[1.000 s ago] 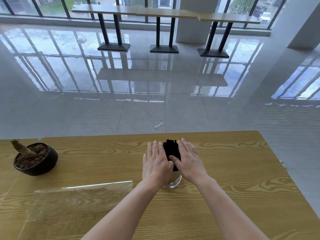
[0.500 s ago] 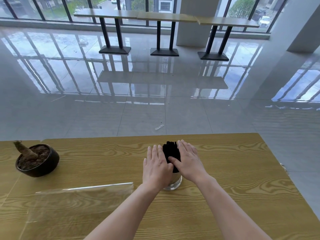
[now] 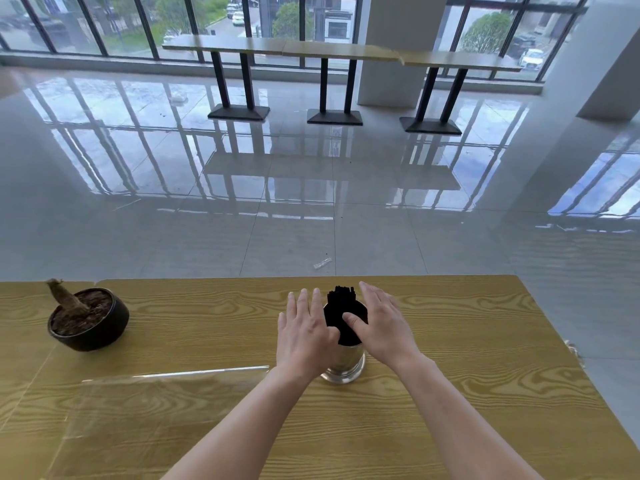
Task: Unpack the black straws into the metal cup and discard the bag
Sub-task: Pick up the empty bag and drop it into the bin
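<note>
A bundle of black straws (image 3: pixel 343 306) stands upright in the metal cup (image 3: pixel 344 363) near the middle of the wooden table (image 3: pixel 467 341). My left hand (image 3: pixel 306 332) lies flat against the left side of the bundle, fingers straight. On the other side my right hand (image 3: pixel 382 325) is flat too, its thumb touching the straws' front. The clear plastic bag (image 3: pixel 149 403) lies flat and empty on the table, left of my left forearm.
A black pot (image 3: pixel 93 327) of soil with a cut stump sits at the table's far left. The table's far edge runs just beyond the cup. Beyond it is glossy tiled floor with a small scrap (image 3: pixel 322 263), then high tables (image 3: pixel 339 51) by the windows.
Both hands stay flat beside the straws in the cup, the right one drawing slightly away. The view has tilted up a little; the bag has not moved.
</note>
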